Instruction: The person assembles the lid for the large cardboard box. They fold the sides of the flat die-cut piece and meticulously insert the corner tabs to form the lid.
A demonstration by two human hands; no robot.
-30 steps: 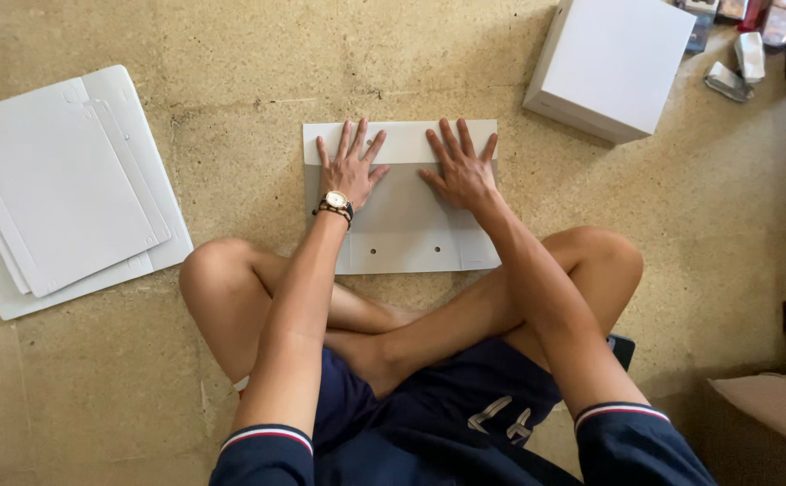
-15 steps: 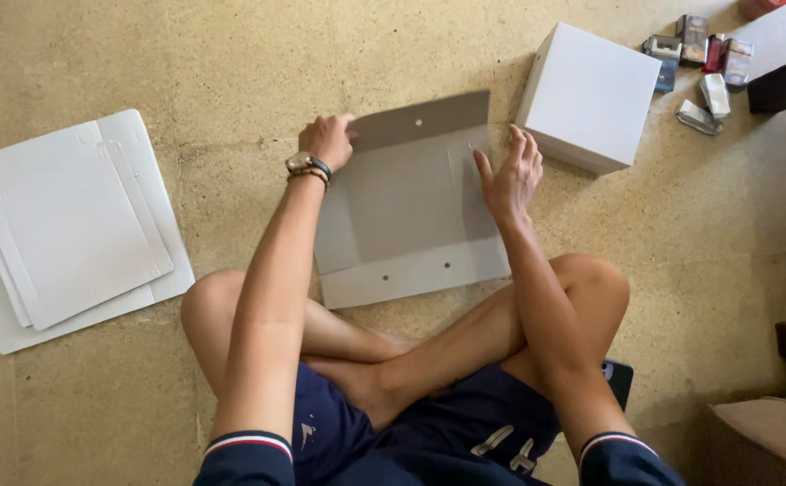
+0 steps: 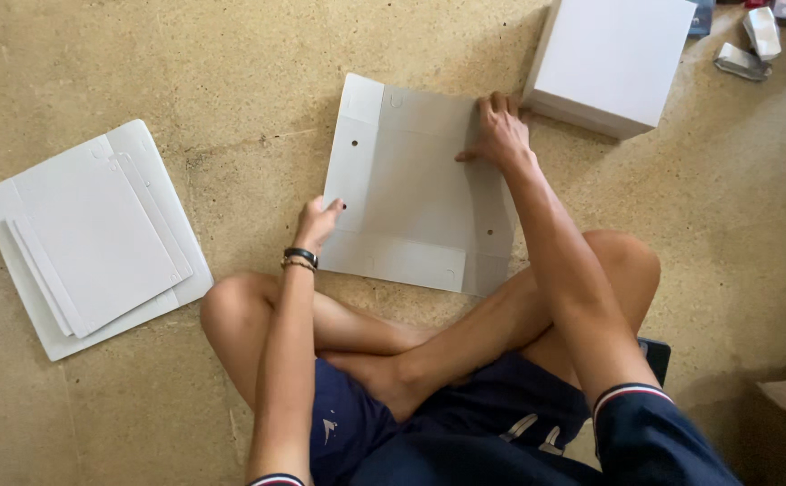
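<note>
We sit cross-legged on the floor [image 3: 141, 63] with the flat white cardboard sheet [image 3: 411, 180] spread before our knees. Our left hand [image 3: 319, 223] pinches its near left edge, our right hand [image 3: 499, 133] presses open-fingered on its far right side, apparently pinning it flat; both arms reach forward.

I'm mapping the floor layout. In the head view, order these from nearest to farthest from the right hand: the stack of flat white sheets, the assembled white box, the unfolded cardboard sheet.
1. Unfolded cardboard sheet: under the right hand.
2. Assembled white box: just beyond it, upper right.
3. Stack of flat white sheets: far left.
</note>
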